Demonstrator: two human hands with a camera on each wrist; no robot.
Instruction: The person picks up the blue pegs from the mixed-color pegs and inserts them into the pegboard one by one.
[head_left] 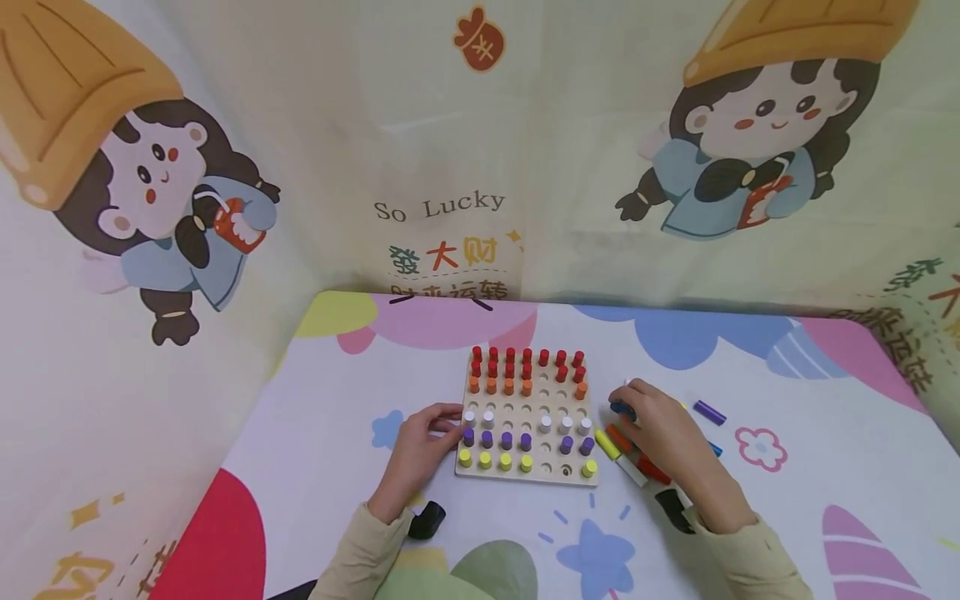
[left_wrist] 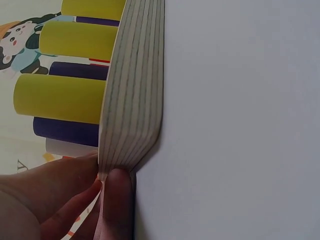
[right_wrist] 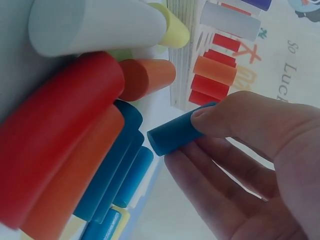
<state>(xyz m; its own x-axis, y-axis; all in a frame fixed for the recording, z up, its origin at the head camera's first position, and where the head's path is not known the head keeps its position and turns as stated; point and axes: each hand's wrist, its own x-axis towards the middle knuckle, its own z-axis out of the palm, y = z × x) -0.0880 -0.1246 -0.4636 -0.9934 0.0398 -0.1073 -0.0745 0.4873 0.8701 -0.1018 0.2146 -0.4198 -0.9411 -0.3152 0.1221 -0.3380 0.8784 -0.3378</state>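
A light wooden pegboard (head_left: 557, 457) lies on the table with rows of red, orange, white, purple and yellow pegs standing in it. One row of holes between the orange and white pegs is bare, and gaps show in other rows toward the right. At its left edge my left hand (head_left: 427, 443) grips the board, thumb against the layered side (left_wrist: 132, 95) in the left wrist view. Right of the board, my right hand (head_left: 662, 427) pinches a blue peg (right_wrist: 175, 131) between thumb and fingers, held tilted above the loose pegs.
Loose pegs lie right of the board, partly under my right hand: a yellow peg (head_left: 607, 444), a white peg (head_left: 632, 471), a red peg (head_left: 655, 470) and several blue pegs (right_wrist: 107, 165). Farther right is a purple peg (head_left: 709, 412). A printed cloth backdrop (head_left: 555, 167) rises behind the table.
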